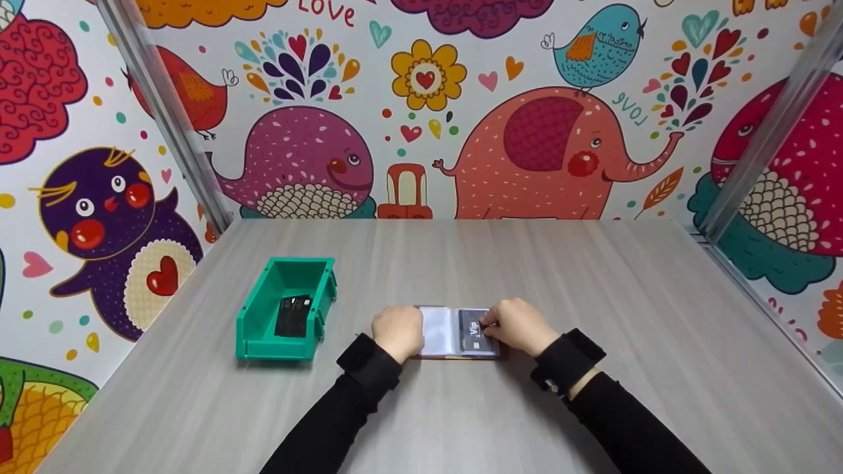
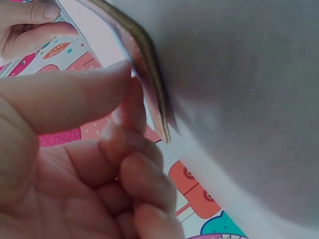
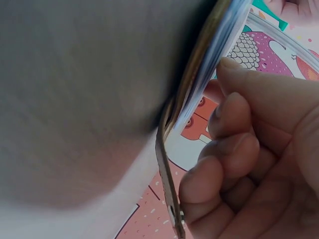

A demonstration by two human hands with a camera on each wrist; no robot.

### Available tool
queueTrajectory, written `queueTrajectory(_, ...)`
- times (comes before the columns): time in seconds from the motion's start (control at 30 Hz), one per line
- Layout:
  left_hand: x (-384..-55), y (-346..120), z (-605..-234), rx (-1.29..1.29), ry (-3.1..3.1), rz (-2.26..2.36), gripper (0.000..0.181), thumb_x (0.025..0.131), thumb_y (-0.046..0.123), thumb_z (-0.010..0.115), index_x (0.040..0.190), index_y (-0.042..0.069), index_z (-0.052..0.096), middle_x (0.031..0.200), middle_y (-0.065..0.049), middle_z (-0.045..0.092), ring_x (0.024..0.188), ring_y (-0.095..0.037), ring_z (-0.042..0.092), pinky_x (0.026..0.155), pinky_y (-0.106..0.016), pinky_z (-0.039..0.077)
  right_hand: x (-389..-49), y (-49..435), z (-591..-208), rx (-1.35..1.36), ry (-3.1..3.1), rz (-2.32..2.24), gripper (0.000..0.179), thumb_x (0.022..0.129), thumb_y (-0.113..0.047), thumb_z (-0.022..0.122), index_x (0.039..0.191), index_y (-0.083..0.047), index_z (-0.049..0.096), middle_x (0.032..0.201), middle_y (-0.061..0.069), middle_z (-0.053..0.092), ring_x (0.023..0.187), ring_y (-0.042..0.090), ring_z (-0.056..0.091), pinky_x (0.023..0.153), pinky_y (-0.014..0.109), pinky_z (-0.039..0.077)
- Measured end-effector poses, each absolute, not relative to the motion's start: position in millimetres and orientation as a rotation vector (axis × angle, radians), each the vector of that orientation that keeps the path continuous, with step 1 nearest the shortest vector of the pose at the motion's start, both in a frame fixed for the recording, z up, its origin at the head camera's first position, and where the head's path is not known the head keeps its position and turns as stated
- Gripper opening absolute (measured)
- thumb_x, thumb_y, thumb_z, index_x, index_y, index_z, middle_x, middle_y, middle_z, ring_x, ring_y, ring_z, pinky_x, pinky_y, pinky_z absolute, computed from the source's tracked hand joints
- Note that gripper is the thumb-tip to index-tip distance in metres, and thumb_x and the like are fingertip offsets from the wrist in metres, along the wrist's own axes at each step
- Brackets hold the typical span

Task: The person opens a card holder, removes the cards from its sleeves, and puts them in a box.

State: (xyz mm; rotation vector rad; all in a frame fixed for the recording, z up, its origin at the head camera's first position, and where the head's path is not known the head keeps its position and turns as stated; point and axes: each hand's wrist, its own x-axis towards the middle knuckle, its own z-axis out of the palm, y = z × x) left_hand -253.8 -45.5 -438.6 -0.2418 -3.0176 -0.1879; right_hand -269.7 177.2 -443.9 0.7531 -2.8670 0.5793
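Note:
An open card holder (image 1: 438, 332) with clear sleeves and a brown cover lies on the table. Its left edge is pinched between the thumb and fingers of my left hand (image 1: 398, 332); the left wrist view shows the cover's edge (image 2: 158, 99) beside that thumb. On the right page is a dark grey card (image 1: 471, 336) with "Vip" lettering. My right hand (image 1: 523, 326) pinches this card near its right side, the other fingers curled. A strap with a snap (image 3: 172, 209) hangs from the cover by the right fingers. How far the card sits inside its sleeve cannot be told.
To the left, a green bin (image 1: 250, 336) stands on the table, with black cards (image 1: 293, 316) lying inside it. Cartoon-printed panels (image 1: 421, 131) close off the back and sides of the wood-grain table (image 1: 421, 421). Metal posts (image 1: 171, 118) stand at the corners.

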Motion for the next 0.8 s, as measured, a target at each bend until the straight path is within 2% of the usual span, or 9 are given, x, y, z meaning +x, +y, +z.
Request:
queueTrajectory(0.27,-253.5,-44.9,-436.8,-0.258,-3.021,-0.188,0.008,0.074,0.009,0.074,0.071,0.006,0.067,0.077,-0.009,0.068,0.075,-0.031,0.066,0.063,-0.044,0.053,-269.5,176.2,-444.9,0.747,-2.868,0.593,0.017,0.077,-0.003,0.079,0.094,-0.005,0.079,0.089,0.009,0.075,0.08,0.027,0.07,0.072,0.042,0.054)
queueTrajectory(0.8,-254.0,-45.2,-438.3,-0.262,-3.011,-0.189,0.008,0.077,0.008,0.071,0.071,0.006,0.067,0.078,-0.01,0.069,0.073,-0.031,0.066,0.062,-0.043,0.052,-269.3,177.3,-444.1,0.781,-2.87,0.619,0.018,0.077,-0.003,0.079,0.094,-0.004,0.079,0.088,0.009,0.075,0.077,0.024,0.069,0.071,0.041,0.054)
